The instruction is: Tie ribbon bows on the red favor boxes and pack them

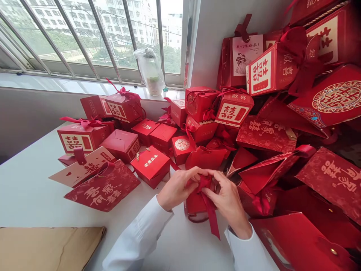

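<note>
Both hands meet over a small red gift box (194, 206) at the front of the white table. A dark red satin ribbon (212, 216) is gathered on top of the box, and one tail hangs down its near side. My left hand (180, 188) pinches the ribbon from the left, fingers closed. From the right, my right hand (229, 197) grips the same ribbon between thumb and fingers. Part of the ribbon's loop is hidden behind the fingers. A thin cord handle (197, 219) curves out at the box's near lower edge.
Red gift boxes (152, 165) crowd the table beyond the hands, and red bags (103, 186) lie to the left. More boxes and bags (267, 135) pile high at right. Brown cardboard (50, 246) lies front left. A bagged cup (153, 77) stands on the windowsill.
</note>
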A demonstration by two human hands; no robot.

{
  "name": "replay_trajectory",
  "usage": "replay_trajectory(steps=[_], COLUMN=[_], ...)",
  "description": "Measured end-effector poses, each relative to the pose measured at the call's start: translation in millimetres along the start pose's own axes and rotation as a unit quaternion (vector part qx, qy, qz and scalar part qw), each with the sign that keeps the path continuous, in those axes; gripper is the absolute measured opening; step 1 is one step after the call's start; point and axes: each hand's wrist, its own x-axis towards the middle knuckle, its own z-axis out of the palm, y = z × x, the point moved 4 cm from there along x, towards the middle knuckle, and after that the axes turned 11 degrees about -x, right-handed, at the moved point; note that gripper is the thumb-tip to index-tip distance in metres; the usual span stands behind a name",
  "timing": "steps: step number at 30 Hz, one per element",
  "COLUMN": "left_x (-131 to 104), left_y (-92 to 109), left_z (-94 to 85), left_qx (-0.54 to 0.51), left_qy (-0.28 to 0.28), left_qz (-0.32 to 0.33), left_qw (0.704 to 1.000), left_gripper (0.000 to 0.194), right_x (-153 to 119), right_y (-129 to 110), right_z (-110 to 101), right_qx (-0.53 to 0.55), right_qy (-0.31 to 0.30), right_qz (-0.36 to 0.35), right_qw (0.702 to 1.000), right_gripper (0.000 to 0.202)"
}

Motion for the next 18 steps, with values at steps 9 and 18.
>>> replay_trajectory(steps=[9,18], left_x=[-1.0,-4.1], left_y=[-1.7,-1.4], left_z=[6.6,6.5], left_qx=[0.005,0.074], left_qy=[0.064,0.107], left_qz=[-0.034,-0.055], left_qw=[0.997,0.99], left_gripper=[0.036,0.032], right_x=[-1.2,-3.1], right_y=[2.3,1.8], right_z=[3.1,2.9], right_qx=[0.015,-0.016], right_qy=[-0.014,0.005], right_qz=[0.034,0.04], right_qw=[0.999,0.999], right_gripper=[0.006,0.016])
